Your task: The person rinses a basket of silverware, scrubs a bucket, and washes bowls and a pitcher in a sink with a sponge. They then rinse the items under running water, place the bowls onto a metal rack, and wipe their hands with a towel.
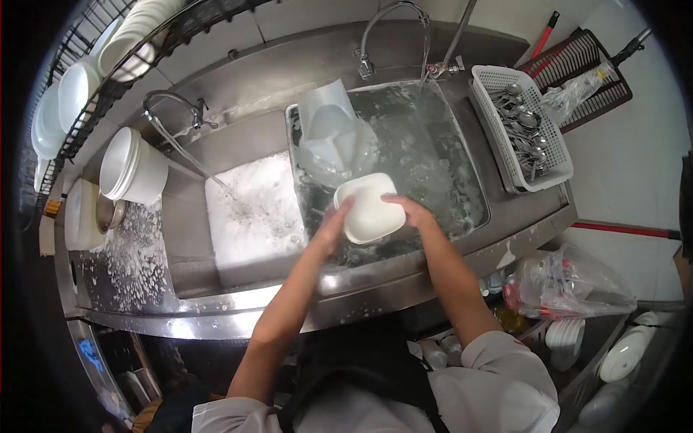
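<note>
Both hands hold a white rounded-square bowl (372,209) over the right-hand sink basin (476,187). My left hand (334,225) grips its left side, thumb over the rim, the other fingers hidden beneath. On the opposite side my right hand (410,209) closes on the rim, thumb on top. A slight edge under the bowl's left side suggests another rim stacked with it. Just behind the bowl, a translucent white plastic container (333,137) leans in the cloudy water.
Foam fills the left basin (253,209), where a tap (173,108) runs. Another tap (393,36) stands behind the right basin. A white basket (552,144) of spoons and cutlery sits at right. White buckets (137,169) stand at left, below a black rack (144,43) of dishes.
</note>
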Demonstrator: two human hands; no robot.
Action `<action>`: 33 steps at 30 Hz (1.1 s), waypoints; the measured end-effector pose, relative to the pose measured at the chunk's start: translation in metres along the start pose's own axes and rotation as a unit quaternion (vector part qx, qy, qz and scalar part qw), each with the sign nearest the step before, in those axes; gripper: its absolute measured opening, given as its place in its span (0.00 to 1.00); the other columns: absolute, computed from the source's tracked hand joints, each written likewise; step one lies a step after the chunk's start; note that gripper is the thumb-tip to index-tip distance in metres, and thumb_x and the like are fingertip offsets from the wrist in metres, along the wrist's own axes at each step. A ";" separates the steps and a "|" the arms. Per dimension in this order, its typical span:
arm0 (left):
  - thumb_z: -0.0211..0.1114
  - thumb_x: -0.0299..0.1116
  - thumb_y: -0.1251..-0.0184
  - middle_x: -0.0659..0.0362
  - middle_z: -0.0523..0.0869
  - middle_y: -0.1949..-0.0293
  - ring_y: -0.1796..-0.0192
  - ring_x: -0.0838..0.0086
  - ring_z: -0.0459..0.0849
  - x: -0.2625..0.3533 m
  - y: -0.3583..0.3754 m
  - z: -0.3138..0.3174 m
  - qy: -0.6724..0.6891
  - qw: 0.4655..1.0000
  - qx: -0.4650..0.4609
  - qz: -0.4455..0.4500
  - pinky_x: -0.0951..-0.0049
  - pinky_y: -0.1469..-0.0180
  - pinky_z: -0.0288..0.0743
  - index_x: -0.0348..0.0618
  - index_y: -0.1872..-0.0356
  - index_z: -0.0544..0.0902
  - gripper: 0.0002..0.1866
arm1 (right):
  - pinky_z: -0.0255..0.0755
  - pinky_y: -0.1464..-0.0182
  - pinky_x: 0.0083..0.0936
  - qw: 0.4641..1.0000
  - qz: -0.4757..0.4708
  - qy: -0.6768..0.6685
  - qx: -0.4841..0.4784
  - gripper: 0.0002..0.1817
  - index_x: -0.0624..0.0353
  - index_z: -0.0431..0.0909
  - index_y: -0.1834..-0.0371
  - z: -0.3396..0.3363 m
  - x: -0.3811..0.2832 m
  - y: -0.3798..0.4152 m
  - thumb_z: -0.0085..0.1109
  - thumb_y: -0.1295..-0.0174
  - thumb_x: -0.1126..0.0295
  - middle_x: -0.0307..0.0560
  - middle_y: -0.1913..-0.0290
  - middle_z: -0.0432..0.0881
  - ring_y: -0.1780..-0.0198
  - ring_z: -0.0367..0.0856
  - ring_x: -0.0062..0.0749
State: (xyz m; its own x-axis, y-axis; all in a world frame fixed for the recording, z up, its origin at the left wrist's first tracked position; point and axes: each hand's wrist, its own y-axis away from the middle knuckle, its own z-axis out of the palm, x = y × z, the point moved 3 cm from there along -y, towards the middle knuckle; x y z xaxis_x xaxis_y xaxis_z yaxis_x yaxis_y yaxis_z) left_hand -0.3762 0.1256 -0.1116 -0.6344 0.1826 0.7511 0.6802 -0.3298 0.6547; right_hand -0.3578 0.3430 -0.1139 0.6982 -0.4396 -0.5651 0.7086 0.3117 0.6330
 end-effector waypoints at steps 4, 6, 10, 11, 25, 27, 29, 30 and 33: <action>0.55 0.43 0.33 0.54 0.79 0.47 0.46 0.66 0.76 -0.017 -0.027 -0.001 -0.071 0.996 -0.048 0.011 0.68 0.42 0.69 0.37 0.41 0.72 0.25 | 0.70 0.46 0.27 0.994 -0.018 0.101 0.049 0.27 0.58 0.71 0.42 -0.023 0.014 -0.023 0.60 0.41 0.56 0.47 0.44 0.75 0.47 0.76 0.32; 0.53 0.39 0.32 0.54 0.81 0.50 0.49 0.67 0.79 -0.053 -0.061 -0.011 -0.034 0.997 -0.069 -0.018 0.69 0.45 0.72 0.37 0.42 0.74 0.22 | 0.67 0.42 0.29 0.977 -0.103 0.181 0.051 0.28 0.61 0.68 0.38 -0.046 0.029 -0.048 0.57 0.40 0.59 0.50 0.38 0.71 0.43 0.73 0.34; 0.51 0.36 0.31 0.54 0.81 0.49 0.51 0.67 0.80 -0.101 -0.111 -0.013 0.023 0.996 -0.070 0.058 0.69 0.47 0.74 0.36 0.42 0.73 0.20 | 0.67 0.41 0.29 0.954 -0.075 0.266 0.112 0.29 0.62 0.67 0.39 -0.059 0.033 -0.055 0.57 0.39 0.58 0.51 0.39 0.71 0.43 0.73 0.35; 0.51 0.36 0.32 0.53 0.80 0.49 0.50 0.67 0.79 -0.099 -0.114 -0.010 -0.040 0.993 -0.059 0.098 0.69 0.46 0.74 0.37 0.42 0.73 0.20 | 0.67 0.41 0.30 0.950 -0.066 0.278 0.124 0.29 0.62 0.67 0.39 -0.060 0.034 -0.055 0.57 0.39 0.57 0.51 0.39 0.71 0.43 0.73 0.35; 0.53 0.40 0.35 0.49 0.76 0.44 0.43 0.60 0.75 -0.116 -0.077 0.001 -0.486 0.820 0.021 0.300 0.65 0.43 0.71 0.45 0.41 0.73 0.22 | 0.65 0.40 0.31 0.886 -0.046 0.412 0.207 0.31 0.64 0.67 0.39 -0.068 0.045 -0.058 0.56 0.39 0.53 0.54 0.40 0.72 0.42 0.72 0.39; 0.54 0.41 0.37 0.48 0.78 0.46 0.45 0.58 0.76 -0.104 -0.077 -0.001 -0.461 0.869 0.032 0.178 0.65 0.43 0.70 0.45 0.41 0.72 0.23 | 0.65 0.40 0.32 0.876 -0.049 0.428 0.216 0.31 0.65 0.66 0.39 -0.065 0.045 -0.061 0.55 0.39 0.53 0.55 0.40 0.72 0.41 0.72 0.39; 0.58 0.39 0.41 0.46 0.79 0.48 0.46 0.55 0.77 -0.066 -0.075 0.002 -0.387 0.917 0.099 -0.008 0.65 0.44 0.71 0.46 0.42 0.74 0.24 | 0.65 0.40 0.32 0.864 -0.054 0.447 0.224 0.32 0.65 0.66 0.39 -0.061 0.044 -0.062 0.55 0.38 0.52 0.55 0.40 0.72 0.41 0.72 0.40; 0.59 0.32 0.43 0.48 0.82 0.51 0.47 0.58 0.79 0.001 -0.016 -0.004 -0.217 0.965 0.148 -0.018 0.66 0.44 0.72 0.42 0.45 0.77 0.21 | 0.65 0.40 0.32 0.857 -0.057 0.457 0.232 0.32 0.65 0.66 0.39 -0.060 0.045 -0.063 0.55 0.38 0.52 0.55 0.40 0.72 0.41 0.72 0.40; 0.59 0.25 0.46 0.50 0.85 0.55 0.50 0.63 0.82 0.051 0.038 -0.047 -0.010 0.990 0.099 0.104 0.68 0.45 0.74 0.41 0.48 0.79 0.21 | 0.64 0.39 0.32 0.836 -0.064 0.483 0.253 0.32 0.66 0.66 0.39 -0.051 0.043 -0.067 0.55 0.38 0.51 0.56 0.40 0.72 0.41 0.72 0.41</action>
State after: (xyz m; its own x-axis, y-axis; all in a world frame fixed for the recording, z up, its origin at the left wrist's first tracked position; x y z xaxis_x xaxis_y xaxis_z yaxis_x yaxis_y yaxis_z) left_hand -0.3998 0.0792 -0.0525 -0.4663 0.1494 0.8719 0.8555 -0.1745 0.4875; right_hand -0.3698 0.3463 -0.2075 0.5498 0.5197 -0.6540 0.8206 -0.1895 0.5392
